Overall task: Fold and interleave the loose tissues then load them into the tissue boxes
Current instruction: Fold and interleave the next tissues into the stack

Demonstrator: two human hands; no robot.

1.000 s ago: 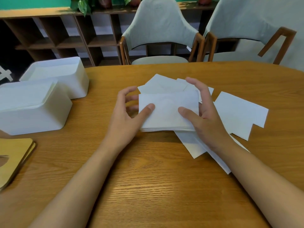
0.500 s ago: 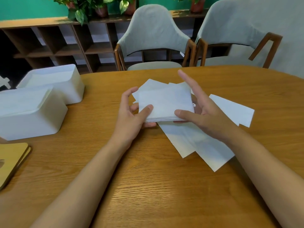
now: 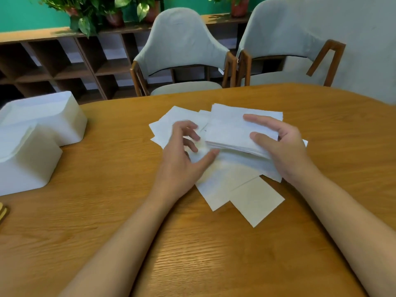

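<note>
A sliver of light wood [image 3: 2, 212] pokes in at the far left edge of an oval wooden table [image 3: 102, 211]. Next to it two white tissue boxes stand lidless and touching. The nearer box [image 3: 25, 166] appears to show layered white sheets at its open top, and the farther box [image 3: 51, 116] sits just behind it.

At mid-table a person's bare forearms reach in over a fan of loose tissues [image 3: 255, 202] lying flat and overlapping on the wood. The left hand [image 3: 182, 161] hovers above the left side of the fan, fingers loosely curled around nothing. Its thumb stretches toward the near left corner of a stack of folded tissues [image 3: 229, 129]. Motion blur hides whether the thumb touches it.

The right hand [image 3: 285, 146] grips the stack at its right end, with thumb and forefinger lying on top and the other fingers hidden beneath. The stack is raised clear of the sheets below and tilts slightly. The two hands are apart, one at each end of the stack, which is well apart from the boxes.

Behind the table stand two grey upholstered armchairs with wooden frames, one centre [image 3: 182, 43] and one right [image 3: 285, 35]. A dark cubby shelf [image 3: 53, 61] topped with potted plants [image 3: 85, 11] runs along a green wall.
</note>
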